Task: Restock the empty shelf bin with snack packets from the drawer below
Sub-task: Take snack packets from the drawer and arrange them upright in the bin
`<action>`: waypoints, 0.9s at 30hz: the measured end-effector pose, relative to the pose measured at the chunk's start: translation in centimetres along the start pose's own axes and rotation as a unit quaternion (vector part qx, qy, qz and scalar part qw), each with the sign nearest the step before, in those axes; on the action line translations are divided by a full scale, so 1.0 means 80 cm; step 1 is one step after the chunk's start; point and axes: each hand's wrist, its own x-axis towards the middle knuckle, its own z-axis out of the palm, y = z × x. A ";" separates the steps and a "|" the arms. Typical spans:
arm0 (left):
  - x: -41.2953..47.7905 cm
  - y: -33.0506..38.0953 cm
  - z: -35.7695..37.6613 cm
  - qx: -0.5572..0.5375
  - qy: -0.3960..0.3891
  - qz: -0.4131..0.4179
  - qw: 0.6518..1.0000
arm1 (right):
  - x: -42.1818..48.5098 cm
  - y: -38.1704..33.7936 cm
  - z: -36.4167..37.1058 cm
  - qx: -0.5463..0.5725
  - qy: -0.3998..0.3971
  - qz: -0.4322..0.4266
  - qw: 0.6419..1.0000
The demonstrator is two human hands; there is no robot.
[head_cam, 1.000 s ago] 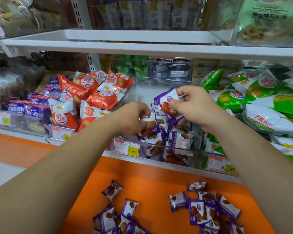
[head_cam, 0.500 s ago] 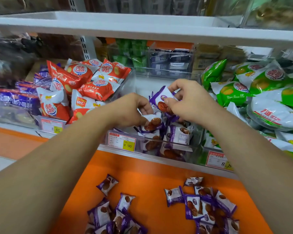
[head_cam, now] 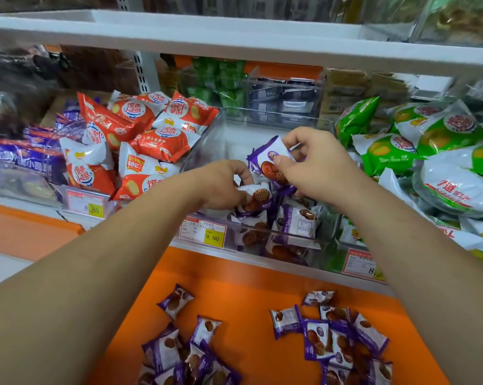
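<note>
A clear plastic shelf bin [head_cam: 290, 240] in the middle of the shelf holds several purple-and-white snack packets [head_cam: 298, 220] at its front. My right hand [head_cam: 315, 162] pinches one purple packet [head_cam: 265, 162] upright above the pile, thumb on its face. Just left of it, my left hand [head_cam: 223, 184] is curled round another purple packet [head_cam: 258, 194] low inside the bin. Below the shelf lies the open orange drawer [head_cam: 243, 284], with several more of the same purple packets [head_cam: 334, 334] scattered on its floor in two loose groups.
A bin of red-and-white packets [head_cam: 140, 140] stands left of the middle bin, and green-and-white packets [head_cam: 429, 151] pile up on the right. Price tags [head_cam: 204, 232] hang on the shelf front. A white upper shelf [head_cam: 234, 43] overhangs the bins.
Both hands have stayed in the bin; the right hand's packet has tilted more upright and the left hand has pressed its packet a little lower. The view has shifted slightly.
</note>
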 end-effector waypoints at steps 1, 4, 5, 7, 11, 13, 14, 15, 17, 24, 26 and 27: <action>-0.001 0.002 -0.003 0.012 0.007 0.014 1.000 | 0.000 0.000 -0.001 0.003 0.002 0.000 1.000; -0.002 0.009 -0.007 0.053 0.008 0.064 0.997 | 0.002 -0.001 -0.006 0.010 0.014 -0.004 1.000; -0.002 0.009 -0.005 0.066 0.000 0.072 0.995 | 0.003 -0.001 -0.006 0.013 0.019 -0.005 1.000; -0.002 0.005 0.004 0.081 -0.019 0.077 0.994 | 0.004 -0.002 -0.008 0.016 0.025 -0.004 1.000; -0.004 0.007 0.005 0.054 -0.008 0.092 0.994 | 0.001 -0.002 -0.010 0.013 0.022 -0.003 1.000; -0.009 0.010 -0.011 0.056 0.002 0.089 0.994 | 0.001 -0.002 -0.013 0.009 0.032 -0.009 0.999; -0.013 0.011 -0.020 0.057 0.006 0.083 0.995 | 0.002 -0.003 -0.015 0.002 0.045 -0.014 0.999; -0.017 0.012 -0.028 0.055 0.005 0.081 0.995 | 0.003 -0.003 -0.017 -0.005 0.057 -0.019 0.998; -0.026 0.014 -0.039 0.032 -0.018 0.079 0.996 | 0.004 -0.006 -0.019 -0.003 0.068 -0.019 0.997; -0.035 0.024 -0.032 -0.002 -0.028 0.104 0.994 | -0.004 -0.010 -0.004 0.002 -0.013 -0.012 1.000; -0.032 0.026 -0.026 0.023 -0.007 0.123 0.992 | -0.004 -0.007 -0.002 -0.021 -0.006 -0.017 1.000; -0.031 0.024 -0.024 0.037 -0.001 0.127 0.991 | -0.003 -0.004 -0.003 -0.034 0.005 -0.019 0.999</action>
